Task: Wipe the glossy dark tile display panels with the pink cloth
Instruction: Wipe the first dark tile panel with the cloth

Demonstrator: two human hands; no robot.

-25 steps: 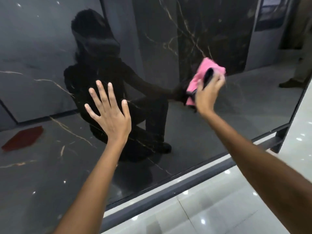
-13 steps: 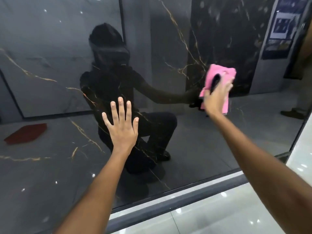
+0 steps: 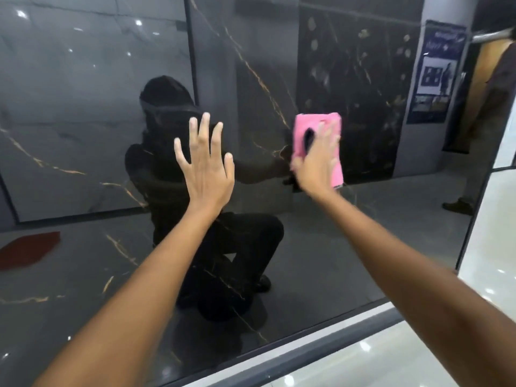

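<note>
Head view: my left hand (image 3: 205,166) lies flat, fingers spread, on the glossy dark tile panel (image 3: 83,135), while my right hand (image 3: 317,163) presses the pink cloth (image 3: 318,146) against it with straight fingers, both arms outstretched. Panel surface runs wide to the left and below; its frame edge (image 3: 279,367) sits low, the white floor (image 3: 418,358) beyond. Since half a second ago, both hands have climbed and the cloth has slid leftward.

Your right hand (image 3: 317,160) was blurry and hid the middle of the pink cloth (image 3: 304,127). The words on the blue poster (image 3: 435,76) were too small to read. Both your arms ran off the bottom edge.
</note>
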